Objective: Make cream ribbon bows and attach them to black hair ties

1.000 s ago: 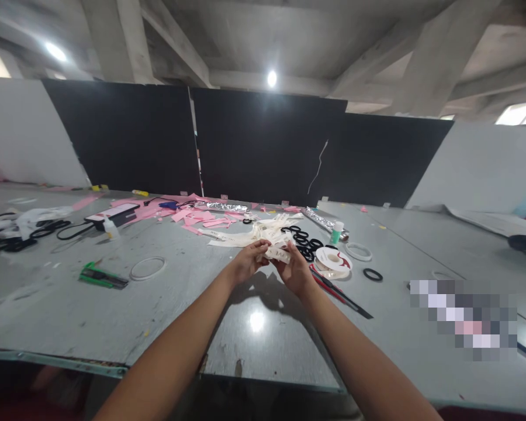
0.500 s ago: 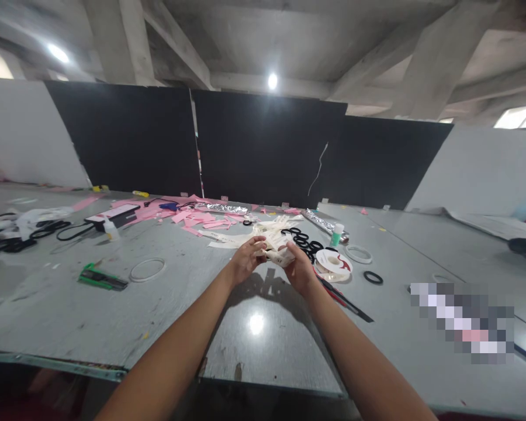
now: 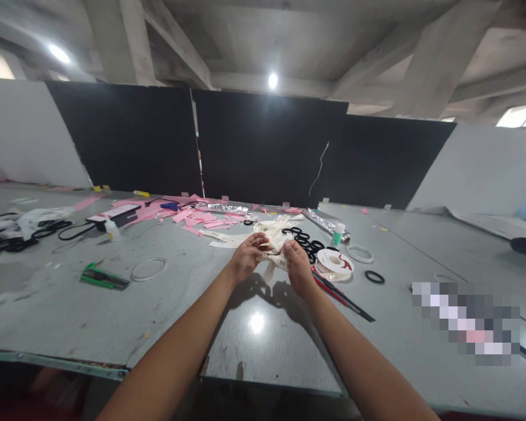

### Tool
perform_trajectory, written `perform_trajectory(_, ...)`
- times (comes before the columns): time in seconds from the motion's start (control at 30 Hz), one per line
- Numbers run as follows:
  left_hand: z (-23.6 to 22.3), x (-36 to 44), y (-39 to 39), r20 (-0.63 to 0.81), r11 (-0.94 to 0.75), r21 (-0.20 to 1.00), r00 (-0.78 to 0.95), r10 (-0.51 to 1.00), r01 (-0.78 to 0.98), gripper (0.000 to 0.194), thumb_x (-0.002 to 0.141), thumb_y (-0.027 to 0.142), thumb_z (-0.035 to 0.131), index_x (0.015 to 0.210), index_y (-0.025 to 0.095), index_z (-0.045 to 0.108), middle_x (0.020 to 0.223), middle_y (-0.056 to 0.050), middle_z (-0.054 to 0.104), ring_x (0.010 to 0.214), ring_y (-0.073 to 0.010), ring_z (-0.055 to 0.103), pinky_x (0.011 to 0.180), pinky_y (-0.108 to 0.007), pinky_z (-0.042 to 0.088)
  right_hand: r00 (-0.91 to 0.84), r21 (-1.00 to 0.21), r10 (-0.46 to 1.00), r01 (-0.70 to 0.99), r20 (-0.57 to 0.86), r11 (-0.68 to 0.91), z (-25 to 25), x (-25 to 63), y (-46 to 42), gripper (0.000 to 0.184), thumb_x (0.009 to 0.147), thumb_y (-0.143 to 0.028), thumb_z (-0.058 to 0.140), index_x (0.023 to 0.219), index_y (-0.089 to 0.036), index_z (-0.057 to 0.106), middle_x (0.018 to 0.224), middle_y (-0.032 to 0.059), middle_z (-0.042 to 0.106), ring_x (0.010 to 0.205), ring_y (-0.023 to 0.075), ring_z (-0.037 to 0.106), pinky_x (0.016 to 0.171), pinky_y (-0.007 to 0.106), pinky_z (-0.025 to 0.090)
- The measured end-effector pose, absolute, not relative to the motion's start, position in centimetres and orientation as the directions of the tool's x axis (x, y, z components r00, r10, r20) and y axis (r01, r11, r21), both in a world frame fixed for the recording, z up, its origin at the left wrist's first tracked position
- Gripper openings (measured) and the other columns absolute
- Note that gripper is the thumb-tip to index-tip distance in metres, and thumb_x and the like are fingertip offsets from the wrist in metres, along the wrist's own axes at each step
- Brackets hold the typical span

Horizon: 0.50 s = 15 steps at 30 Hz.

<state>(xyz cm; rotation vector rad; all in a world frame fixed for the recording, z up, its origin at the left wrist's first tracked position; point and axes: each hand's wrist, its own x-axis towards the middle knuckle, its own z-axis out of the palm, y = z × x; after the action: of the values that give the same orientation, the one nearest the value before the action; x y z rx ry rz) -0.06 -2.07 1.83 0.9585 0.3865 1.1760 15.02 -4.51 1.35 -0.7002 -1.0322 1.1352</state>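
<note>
Both hands meet over the middle of the table, with a cream printed ribbon (image 3: pixel 269 272) between them. My left hand (image 3: pixel 248 257) pinches the ribbon from the left, thumb and fingers close together. On the other side, my right hand (image 3: pixel 297 264) has its fingertips closed on the same ribbon, and an end hangs below. Behind them lies a heap of cream ribbon strips (image 3: pixel 223 238), partly hidden by the hands. Black hair ties (image 3: pixel 304 242) are piled just beyond my right hand. Beside that hand rests a white ribbon spool (image 3: pixel 334 261).
A red-and-black box cutter (image 3: pixel 344 297) lies right of my forearm; a green cutter (image 3: pixel 103 277) is at the left. Pink scraps (image 3: pixel 201 219), foil rolls (image 3: pixel 319 220), a green-labelled bottle (image 3: pixel 338 235), a glue bottle (image 3: pixel 111 229) and a black ring (image 3: pixel 374 277) are scattered about.
My right hand has turned and its fingers have closed in on the ribbon. An end of the ribbon now dangles between the hands. The left hand has barely moved.
</note>
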Motion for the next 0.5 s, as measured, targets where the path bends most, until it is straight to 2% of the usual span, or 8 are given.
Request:
perform_trajectory(0.1,1.3,0.0,-1.7,0.075,0.128,0.894,0.427,0.901,-0.428,0.022,0.071,0.026,0.064,0.092,0.018,0.063,0.086,-0.003,0.061,0.068,-0.0118,0.056,0.062,-0.024,0.043,0.125,-0.864,0.939,-0.367,0.320,0.343,1.3,15.3,-4.4,0.032,0.073,-0.048,0.066,0.073,-0.023,0.045,0.056,-0.0078,0.046,0.043,0.0076,0.038,0.041,0.021,0.034)
perform_trajectory(0.17,1.0,0.3,-1.5,0.050,0.140,0.918,0.457,0.888,-0.371,0.026,0.074,0.039,0.063,0.087,0.016,0.064,0.079,-0.003,0.059,0.061,-0.0103,0.051,0.057,-0.023,0.039,0.161,-0.866,0.933,-0.348,0.322,0.359,1.3,15.5,-4.2,0.033,0.073,-0.049,0.065,0.075,-0.024,0.044,0.055,-0.0087,0.044,0.040,0.0073,0.036,0.037,0.020,0.032)
perform_trajectory(0.3,0.8,0.6,-1.6,0.098,0.096,0.915,0.446,0.890,-0.393,0.032,0.070,0.043,0.069,0.084,0.015,0.064,0.076,-0.001,0.058,0.056,-0.0079,0.046,0.056,-0.022,0.036,0.213,-0.867,0.925,-0.331,0.315,0.372,1.1,15.7,-3.8,0.033,0.073,-0.050,0.064,0.076,-0.024,0.043,0.054,-0.0094,0.041,0.038,0.0069,0.033,0.034,0.020,0.030)
perform_trajectory(0.5,0.6,0.6,-1.6,0.010,0.189,0.921,0.504,0.863,-0.341,0.041,0.073,0.054,0.063,0.087,0.015,0.065,0.068,-0.002,0.058,0.059,-0.0123,0.051,0.057,-0.024,0.038,0.249,-0.865,0.906,-0.293,0.342,0.407,1.0,16.0,-3.4,0.032,0.075,-0.051,0.061,0.077,-0.025,0.042,0.053,-0.0096,0.038,0.038,0.0068,0.031,0.034,0.020,0.030)
